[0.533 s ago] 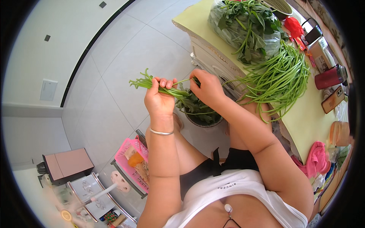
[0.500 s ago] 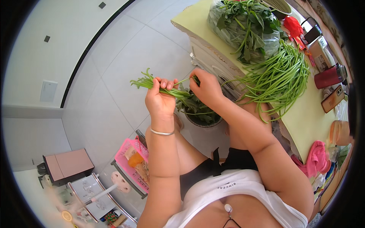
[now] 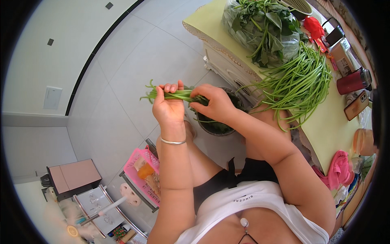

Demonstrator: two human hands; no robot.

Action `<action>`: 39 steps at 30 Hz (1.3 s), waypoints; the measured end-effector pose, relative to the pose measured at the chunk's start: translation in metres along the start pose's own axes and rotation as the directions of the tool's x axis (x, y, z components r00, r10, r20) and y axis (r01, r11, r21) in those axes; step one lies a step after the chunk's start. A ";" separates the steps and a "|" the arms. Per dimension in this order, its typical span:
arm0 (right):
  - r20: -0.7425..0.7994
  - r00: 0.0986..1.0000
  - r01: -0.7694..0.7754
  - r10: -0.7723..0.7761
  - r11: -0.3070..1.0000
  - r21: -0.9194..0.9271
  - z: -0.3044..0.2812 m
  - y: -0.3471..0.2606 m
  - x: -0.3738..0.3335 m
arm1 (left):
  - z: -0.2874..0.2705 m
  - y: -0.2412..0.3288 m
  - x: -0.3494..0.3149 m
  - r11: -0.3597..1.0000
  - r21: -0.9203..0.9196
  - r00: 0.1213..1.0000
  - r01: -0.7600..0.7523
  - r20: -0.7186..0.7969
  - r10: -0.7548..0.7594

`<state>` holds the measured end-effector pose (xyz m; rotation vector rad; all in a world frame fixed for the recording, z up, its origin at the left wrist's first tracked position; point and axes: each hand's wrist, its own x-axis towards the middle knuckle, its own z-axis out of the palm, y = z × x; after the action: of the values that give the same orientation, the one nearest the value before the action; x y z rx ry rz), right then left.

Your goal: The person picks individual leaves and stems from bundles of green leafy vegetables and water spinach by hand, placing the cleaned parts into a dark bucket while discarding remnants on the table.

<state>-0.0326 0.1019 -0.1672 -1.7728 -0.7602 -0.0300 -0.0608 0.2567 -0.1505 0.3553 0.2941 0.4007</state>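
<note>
My left hand (image 3: 168,106) is closed round a small bunch of leafy green stems (image 3: 183,95), held level above the floor. Bare stem ends stick out on its left, past the fingers. At the bunch's right, leafy end, my right hand (image 3: 216,102) has its fingers curled on the dark leaves; its fingertips are partly hidden. Under that hand stands a dark round bin (image 3: 217,130) with leaves in it. On the table to the right lies a large heap of long green stems (image 3: 298,89), beside a clear plastic bag (image 3: 239,30) full of leafy greens.
The pale yellow table (image 3: 325,134) also bears a dark red flask (image 3: 352,81), a phone (image 3: 356,105), a pink cloth (image 3: 339,171) and a basket (image 3: 298,7) at the back. By my left leg is a pink basket (image 3: 138,162) on a cart; a fan (image 3: 73,231) stands at lower left.
My right hand has moved a little left and down, from pulling a single stem out to the right back onto the leafy end. More of the bin shows. The left hand keeps its hold.
</note>
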 end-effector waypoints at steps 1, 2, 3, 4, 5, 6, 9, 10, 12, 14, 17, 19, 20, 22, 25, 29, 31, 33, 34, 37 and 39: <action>0.004 1.000 -0.015 0.015 1.000 -0.019 0.001 -0.001 0.001 | 0.001 -0.001 -0.001 1.000 0.000 1.000 0.009 -0.003 -0.009; 0.007 1.000 -0.030 0.030 0.999 -0.039 0.002 -0.002 0.001 | 0.002 -0.001 -0.002 1.000 0.005 1.000 0.017 -0.007 -0.017; 0.010 0.999 -0.045 0.045 0.997 -0.058 0.003 -0.002 0.002 | 0.004 -0.002 -0.003 1.000 0.009 1.000 0.025 -0.011 -0.025; -0.002 0.999 -0.050 0.050 0.997 -0.052 0.003 -0.002 0.002 | 0.005 -0.002 -0.004 0.999 0.014 0.999 0.034 -0.014 -0.034; -0.015 0.998 -0.055 0.055 0.997 -0.045 0.002 -0.002 0.002 | 0.001 -0.001 -0.003 0.999 0.031 0.999 0.039 0.020 -0.039; -0.027 0.998 -0.061 0.060 0.997 -0.038 0.002 -0.001 0.002 | -0.006 -0.001 -0.002 0.998 0.049 0.998 0.043 0.053 -0.046; -0.137 0.987 -0.103 0.082 0.982 -0.157 0.007 -0.001 0.000 | 0.002 -0.011 -0.006 0.992 0.121 0.997 0.032 0.060 -0.039; -0.149 0.978 -0.160 0.144 0.981 -0.106 0.009 -0.001 0.000 | 0.006 -0.014 -0.009 0.988 0.151 0.999 0.019 0.048 -0.027; -0.164 0.949 -0.272 0.268 0.962 -0.003 0.011 -0.001 0.000 | 0.006 -0.019 -0.011 0.962 0.268 0.997 -0.060 0.060 0.046; -0.193 0.946 -0.258 0.262 0.965 0.046 0.013 0.004 0.001 | 0.005 -0.023 -0.010 0.803 0.540 0.967 -0.252 0.179 0.183; -0.220 0.930 -0.276 0.294 0.955 0.109 0.014 0.009 0.001 | 0.002 -0.031 -0.008 0.329 0.779 0.843 -0.534 0.458 0.283; -0.226 0.918 -0.295 0.325 0.942 0.157 0.015 0.012 0.001 | 0.006 -0.035 -0.009 0.314 0.762 0.821 -0.566 0.484 0.303; -0.225 0.914 -0.302 0.339 0.935 0.185 0.017 0.013 0.001 | 0.008 -0.037 -0.009 0.303 0.755 0.809 -0.581 0.497 0.314; -0.220 0.912 -0.300 0.346 0.929 0.217 0.018 0.012 0.002 | 0.009 -0.039 -0.009 0.254 0.747 0.780 -0.614 0.526 0.338; -0.222 0.882 -0.379 0.415 0.906 0.186 0.012 0.020 0.002 | 0.012 -0.038 -0.013 0.204 0.714 0.728 -0.670 0.577 0.372; -0.120 0.820 -0.569 0.560 0.819 -0.070 -0.012 0.055 0.013 | 0.039 -0.018 -0.030 0.460 0.638 0.781 -0.618 0.427 0.456; 0.084 0.834 -0.462 0.546 0.773 -0.435 -0.014 0.045 0.012 | 0.038 -0.003 -0.028 0.578 0.587 0.820 -0.567 0.334 0.465; 0.251 0.816 -0.275 0.521 0.731 -0.625 -0.012 0.041 0.004 | 0.037 0.010 -0.023 0.787 0.407 0.886 -0.464 0.230 0.403; 0.280 0.830 -0.187 0.482 0.714 -0.674 -0.007 0.039 -0.001 | 0.035 0.017 -0.020 0.882 0.274 0.921 -0.383 0.189 0.341; 0.315 0.833 -0.155 0.456 0.738 -0.657 -0.001 0.034 -0.002 | 0.030 0.033 -0.018 0.960 0.112 0.960 -0.257 0.144 0.241; 0.291 0.852 -0.191 0.435 0.776 -0.601 -0.005 0.026 0.002 | 0.026 0.040 -0.018 0.977 0.053 0.975 -0.204 0.105 0.198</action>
<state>-0.0164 0.0953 -0.1866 -2.5063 -0.7821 0.4164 -0.0806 0.2769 -0.1081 0.4679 0.1740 0.5721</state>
